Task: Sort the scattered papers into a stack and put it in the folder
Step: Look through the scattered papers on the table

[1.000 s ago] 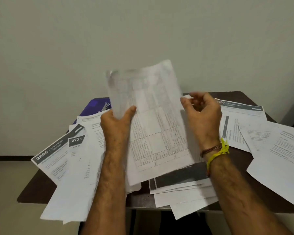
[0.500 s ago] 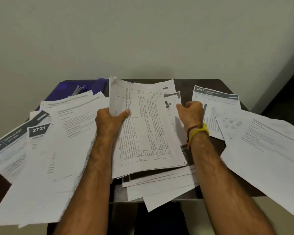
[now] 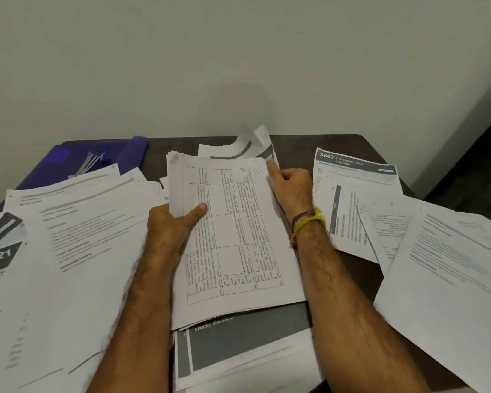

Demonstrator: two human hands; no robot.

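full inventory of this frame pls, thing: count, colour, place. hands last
table: one, dark brown, against the wall, mostly covered.
folder: one, purple, far left corner, metal clip showing, partly under papers.
held stack: one, white, grid table on top sheet, centre.
sheets under the stack: several, white with a grey block, near edge.
curled sheet: one, white with dark band, behind the stack.
left pile: several overlapping white sheets, one headed 2721.
sheet 3667: one, white with dark header, right of centre.
right sheets: a few, white, overhanging the right edge.
wall: pale grey-green, behind.
wristbands: yellow and brown, right wrist.
left hand: grips the stack's left edge.
right hand: at the stack's far right corner, fingers curled on the edge.
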